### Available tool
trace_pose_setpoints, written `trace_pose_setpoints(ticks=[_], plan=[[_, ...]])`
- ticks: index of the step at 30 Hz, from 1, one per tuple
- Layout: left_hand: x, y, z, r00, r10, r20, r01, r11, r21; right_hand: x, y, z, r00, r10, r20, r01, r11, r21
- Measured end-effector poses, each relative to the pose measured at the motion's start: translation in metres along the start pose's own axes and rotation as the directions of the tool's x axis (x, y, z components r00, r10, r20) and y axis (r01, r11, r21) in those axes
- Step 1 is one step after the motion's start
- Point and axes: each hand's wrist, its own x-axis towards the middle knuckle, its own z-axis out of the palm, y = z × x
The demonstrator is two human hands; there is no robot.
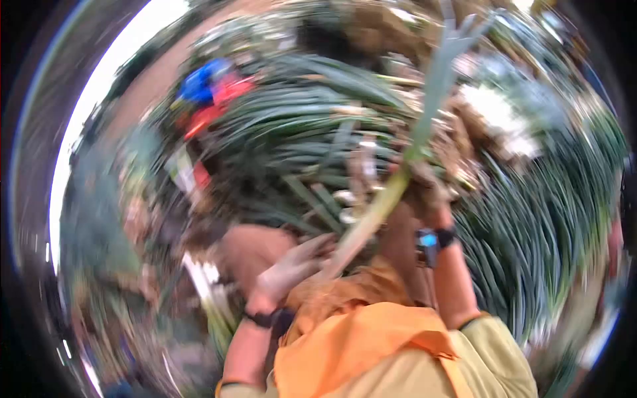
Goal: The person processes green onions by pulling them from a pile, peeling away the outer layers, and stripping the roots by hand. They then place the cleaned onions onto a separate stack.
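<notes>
A long leek (379, 207) slants across the middle of the head view, its pale root end low near my lap and its forked green leaves at the top. My right hand (428, 189) is closed around the stalk where white turns to green. Beside the pale lower end is my left hand (292, 266), its fingers stretched toward the stalk. Motion blur hides whether those fingertips touch it. An orange apron (361, 338) covers my lap, just below the root end.
Piled leeks (312, 99) lie ahead, with a dense bundle of green stalks (524, 245) on the right. Blue (202, 81) and red (215, 106) blurred items sit at the upper left. Pale stalks (202, 285) lie left of my left hand, and loose dry leaves (464, 132) are strewn beyond my right hand.
</notes>
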Motion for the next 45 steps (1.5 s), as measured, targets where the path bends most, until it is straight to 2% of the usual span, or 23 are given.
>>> trace_pose_setpoints(ticks=[1, 2, 3, 4, 5, 7, 10, 13, 16, 21, 25, 28, 31, 33, 35, 36, 37, 38, 39, 41, 42, 43, 45], plan=[[0.006, -0.006, -0.003, 1.000, -0.014, 0.001, 0.014, 0.998, 0.069, -0.003, 0.005, 0.025, 1.000, 0.026, 0.010, -0.025, 0.995, -0.102], [0.005, 0.010, 0.000, 0.996, 0.006, 0.086, 0.000, 0.997, -0.079, 0.002, 0.017, 0.029, 0.995, 0.026, 0.098, -0.015, 0.994, -0.109], [0.007, 0.000, 0.001, 0.987, 0.156, -0.027, -0.155, 0.987, 0.044, 0.007, 0.027, 0.044, 0.972, 0.097, 0.213, -0.076, 0.992, -0.102], [0.004, 0.004, 0.005, 0.989, 0.045, -0.144, -0.045, 0.999, 0.004, 0.010, 0.036, 0.060, 0.941, 0.142, 0.306, -0.110, 0.987, -0.121], [0.015, -0.028, 0.009, 0.983, 0.023, -0.182, -0.067, 0.968, -0.241, 0.011, 0.045, 0.071, 0.932, 0.200, 0.301, -0.167, 0.977, -0.134], [0.000, -0.017, 0.019, 0.968, -0.022, -0.252, -0.077, 0.924, -0.375, 0.009, 0.044, 0.092, 0.912, 0.274, 0.305, -0.230, 0.958, -0.174], [-0.019, -0.036, 0.014, 0.911, 0.014, -0.412, -0.163, 0.930, -0.329, 0.014, 0.064, 0.116, 0.906, 0.330, 0.266, -0.245, 0.920, -0.306], [-0.039, -0.027, 0.006, 0.941, -0.044, -0.335, -0.075, 0.940, -0.332, 0.018, 0.079, 0.133, 0.901, 0.329, 0.282, -0.221, 0.909, -0.352], [-0.068, -0.007, 0.003, 0.968, 0.139, -0.208, -0.154, 0.987, -0.054, 0.021, 0.080, 0.144, 0.932, 0.353, 0.087, -0.262, 0.817, -0.514], [-0.087, -0.035, 0.005, 0.943, 0.237, -0.232, -0.300, 0.909, -0.290, 0.032, 0.092, 0.134, 0.970, 0.241, 0.027, -0.216, 0.909, -0.356], [-0.100, -0.043, -0.001, 0.982, 0.122, -0.144, -0.183, 0.806, -0.563, 0.049, 0.067, 0.111, 0.987, 0.157, 0.034, -0.138, 0.937, -0.321], [-0.109, -0.028, 0.000, 0.983, -0.112, -0.144, 0.031, 0.882, -0.470, 0.073, 0.028, 0.087, 0.984, 0.164, 0.063, -0.162, 0.986, -0.042], [-0.114, -0.034, 0.002, 0.970, -0.191, -0.148, 0.178, 0.980, -0.092, 0.088, -0.026, 0.069, 0.995, 0.090, -0.041, -0.076, 0.964, 0.253], [-0.111, -0.040, 0.002, 0.912, -0.188, -0.363, 0.246, 0.962, 0.120, 0.082, -0.061, 0.061, 0.982, -0.033, -0.183, 0.064, 0.984, 0.168], [-0.099, -0.082, -0.020, 0.913, 0.028, -0.408, 0.058, 0.979, 0.197, 0.068, -0.085, 0.050, 0.930, -0.249, -0.269, 0.210, 0.964, -0.165], [-0.091, -0.077, -0.024, 0.890, 0.074, -0.450, 0.083, 0.944, 0.320, 0.047, -0.096, 0.035, 0.814, -0.580, 0.024, 0.374, 0.493, -0.785], [-0.082, -0.068, -0.028, 0.864, 0.126, -0.488, 0.174, 0.833, 0.525, 0.019, -0.115, 0.017, 0.822, -0.567, 0.047, 0.220, 0.242, -0.945], [-0.073, -0.063, -0.030, 0.856, 0.161, -0.492, 0.141, 0.842, 0.520, -0.009, -0.134, 0.001, 0.830, -0.554, 0.069, 0.053, -0.044, -0.998], [-0.064, -0.061, -0.032, 0.845, 0.196, -0.498, 0.108, 0.849, 0.517, -0.042, -0.144, 0.012, 0.773, -0.622, 0.122, 0.032, -0.154, -0.988], [-0.045, -0.056, -0.035, 0.873, 0.172, -0.456, 0.095, 0.857, 0.506, -0.091, -0.159, 0.017, 0.633, -0.770, 0.080, 0.224, 0.082, -0.971], [-0.037, -0.058, -0.036, 0.904, 0.154, -0.399, 0.071, 0.866, 0.496, -0.112, -0.184, -0.004, 0.662, -0.730, -0.172, 0.099, 0.313, -0.945], [-0.029, -0.064, -0.039, 0.904, 0.146, -0.401, 0.080, 0.866, 0.494, -0.131, -0.195, -0.017, 0.644, -0.630, -0.435, 0.223, 0.698, -0.681], [-0.011, -0.075, -0.042, 0.955, 0.091, -0.282, 0.077, 0.842, 0.534, -0.187, -0.197, -0.050, 0.630, -0.644, -0.435, 0.044, 0.588, -0.808]])
